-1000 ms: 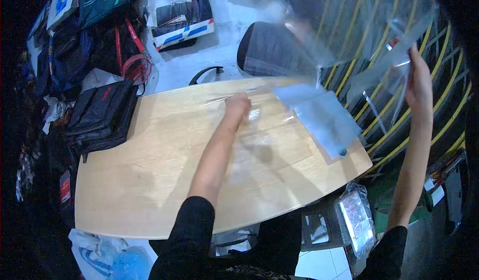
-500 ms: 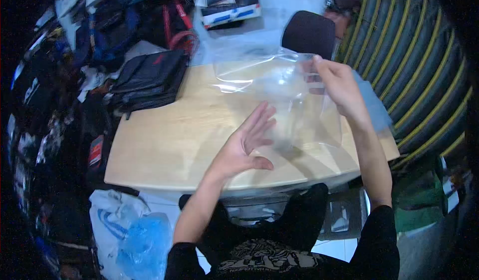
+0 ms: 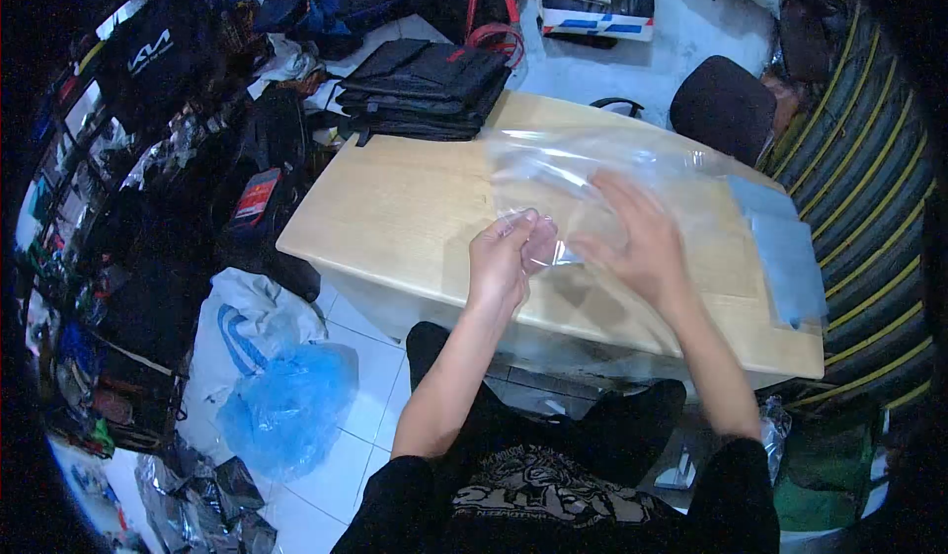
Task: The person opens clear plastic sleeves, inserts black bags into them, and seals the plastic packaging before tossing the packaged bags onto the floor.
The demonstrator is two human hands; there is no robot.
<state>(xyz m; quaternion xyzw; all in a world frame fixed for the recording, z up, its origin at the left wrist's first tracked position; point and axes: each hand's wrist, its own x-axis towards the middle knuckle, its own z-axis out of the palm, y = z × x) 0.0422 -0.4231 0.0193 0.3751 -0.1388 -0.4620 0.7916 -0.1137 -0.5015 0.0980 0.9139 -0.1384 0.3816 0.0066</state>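
A clear plastic bag (image 3: 548, 149) spreads above the wooden table, showing mostly by its bright glints, and its far part is smeared by motion. My left hand (image 3: 499, 268) is closed in a pinch on the bag's near corner, the thumb on top. Just right of it, my right hand (image 3: 647, 248) is open, thumb and fingers apart. It is against or very near the plastic; blur hides whether it touches.
The wooden table (image 3: 395, 194) carries a stack of black folded bags (image 3: 425, 85) at its far left and blue plastic sheets (image 3: 785, 258) at its right. A blue plastic bag (image 3: 291, 411) lies on the floor at left. A dark chair back (image 3: 721, 110) stands behind the table.
My left hand has gone from open to pinching the clear bag's near corner. My right hand has let go of the bag's upper edge and come down, fingers spread. The view has shifted left.
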